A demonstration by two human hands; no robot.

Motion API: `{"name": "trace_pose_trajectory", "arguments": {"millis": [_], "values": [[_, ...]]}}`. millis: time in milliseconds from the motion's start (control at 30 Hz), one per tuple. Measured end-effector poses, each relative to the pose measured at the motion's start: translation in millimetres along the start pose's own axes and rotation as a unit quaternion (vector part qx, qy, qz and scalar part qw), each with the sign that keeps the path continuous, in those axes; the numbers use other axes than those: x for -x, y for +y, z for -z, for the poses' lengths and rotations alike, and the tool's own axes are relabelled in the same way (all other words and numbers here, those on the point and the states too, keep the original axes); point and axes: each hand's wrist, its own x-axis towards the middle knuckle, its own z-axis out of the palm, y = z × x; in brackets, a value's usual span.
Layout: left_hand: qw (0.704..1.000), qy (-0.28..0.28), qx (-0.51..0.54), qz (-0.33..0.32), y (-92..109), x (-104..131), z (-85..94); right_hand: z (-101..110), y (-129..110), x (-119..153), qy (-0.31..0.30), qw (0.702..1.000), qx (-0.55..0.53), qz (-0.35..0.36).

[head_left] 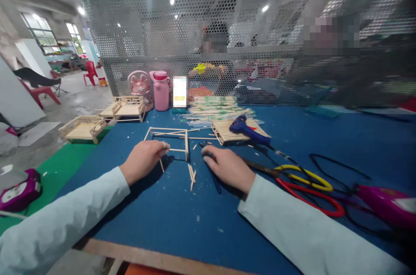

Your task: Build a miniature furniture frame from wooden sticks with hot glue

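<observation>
My left hand point(143, 160) is closed on a small open frame point(187, 139) of thin wooden sticks, pinching its near left part between thumb and fingers. To its right, my right hand point(227, 168) curls round a slim dark hand tool point(217, 184). A dark tip shows past the fingers and a handle below the palm; the palm hides the rest, so its exact kind is unclear. Between the hands lie a few short cut sticks point(191, 175). Just beyond my right hand, a blue glue gun point(250, 131) rests on a slatted wooden panel point(224, 131).
Scissors with red and yellow handles point(302, 179) lie right of my right hand, among black cables. Finished miniature stick furniture point(82, 129) stands at left. Bundled sticks point(214, 106), a pink flask point(161, 93) and a lit phone point(180, 93) line the back, before a perforated metal screen point(139, 27).
</observation>
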Motion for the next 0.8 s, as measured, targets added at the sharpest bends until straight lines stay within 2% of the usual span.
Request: {"name": "trace_pose_trajectory", "arguments": {"millis": [133,267,467,533,667,800], "values": [[1.000,0.018,0.005,-0.004,15.6,-7.9,-8.2,4.7,22.0,-15.3,0.052,0.997,0.045,-0.030],[0.999,0.024,0.009,-0.019,27.5,-16.7,-18.1,3.4,35.3,-24.4,0.048,0.995,0.086,-0.032],[0.998,0.036,0.011,-0.046,33.2,-22.0,-24.8,2.4,39.6,-21.5,0.058,0.991,0.111,-0.042],[0.997,0.062,0.012,-0.048,31.7,-19.4,-22.0,2.8,37.5,-19.0,0.063,0.992,0.102,-0.027],[0.987,0.156,0.023,-0.035,19.1,-9.0,-12.9,2.7,31.7,-12.6,0.069,0.994,0.084,-0.006],[0.977,0.196,0.085,0.025,1.0,0.1,-8.3,3.3,29.1,-7.0,0.057,0.996,0.066,-0.007]]}}
